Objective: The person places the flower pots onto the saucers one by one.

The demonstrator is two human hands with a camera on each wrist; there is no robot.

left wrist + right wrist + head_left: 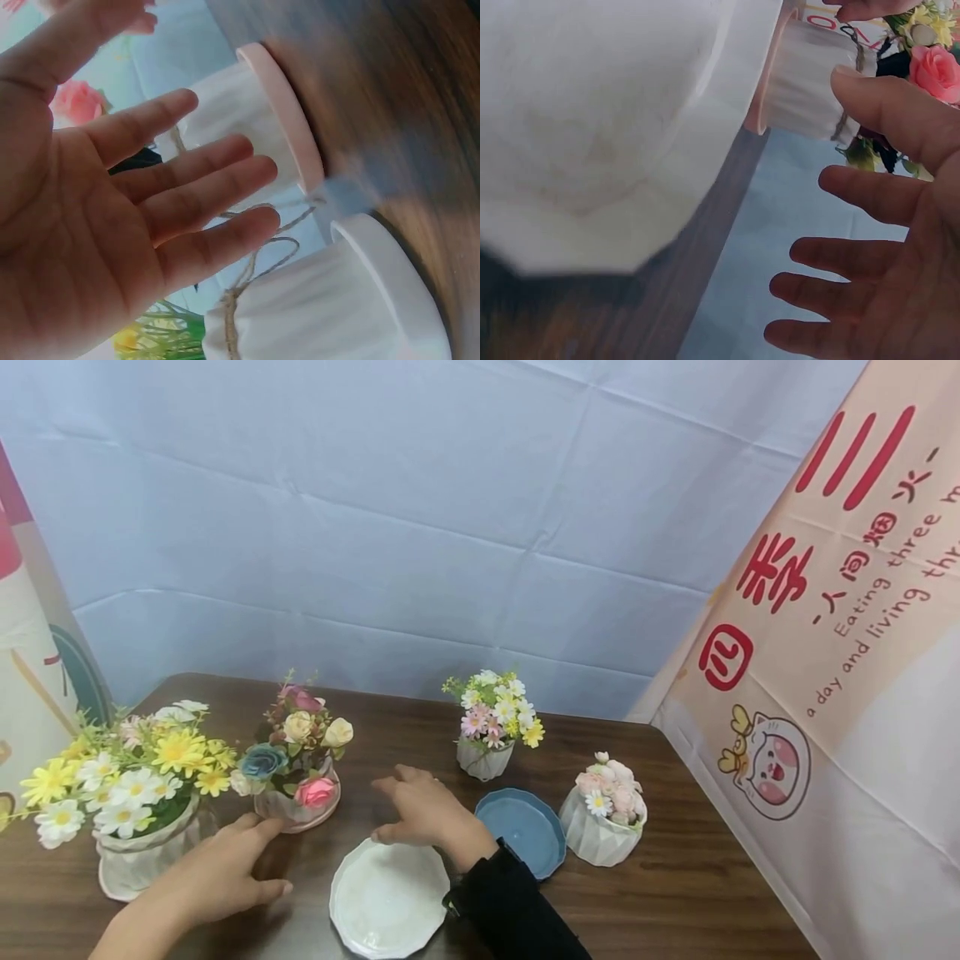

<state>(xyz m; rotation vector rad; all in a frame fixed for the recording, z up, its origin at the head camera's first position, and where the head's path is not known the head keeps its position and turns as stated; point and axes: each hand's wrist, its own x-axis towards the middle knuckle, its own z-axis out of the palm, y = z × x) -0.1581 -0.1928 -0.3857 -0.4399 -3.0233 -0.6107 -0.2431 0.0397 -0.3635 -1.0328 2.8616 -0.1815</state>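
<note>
While hands (225,871) (426,812) flank pot (303,816), blue dish (522,833) (head-only)

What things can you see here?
table: 1, brown, underneath
backdrop: 1, pale blue, behind
printed cloths: 2, pale with red, both sides
big daisy pot: 1, white, leftmost
rose pot: 1, white and pink, left
small daisy pot: 1, white, back
pink-flower pot: 1, white, rightmost
plate: 1, white, front middle
dish: 1, blue, right of plate
sleeve: 1, black, right arm
left hand: 1, bare, by rose pot
right hand: 1, bare, by plate
</note>
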